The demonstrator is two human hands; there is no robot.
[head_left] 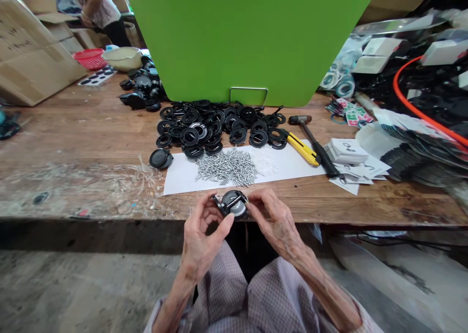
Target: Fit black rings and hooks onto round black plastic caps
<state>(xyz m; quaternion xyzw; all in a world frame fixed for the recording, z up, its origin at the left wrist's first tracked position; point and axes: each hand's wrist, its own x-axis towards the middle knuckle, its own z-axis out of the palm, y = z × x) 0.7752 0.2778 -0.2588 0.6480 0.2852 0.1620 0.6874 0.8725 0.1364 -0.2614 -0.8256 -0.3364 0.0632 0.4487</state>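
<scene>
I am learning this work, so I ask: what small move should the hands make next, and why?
Probably the right hand should reach forward to the pile of small silver screws on the white paper sheet. It and the left hand hold the round black plastic part, no screw shows in them, and that pile lies nearest.

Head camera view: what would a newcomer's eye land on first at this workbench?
First the big bright green panel, standing at the back of the wooden bench. In front of it lies a heap of black rings, and nearer, on a white sheet, a pile of small silver screws. At the near edge the left hand and right hand together hold a round black part.
</scene>
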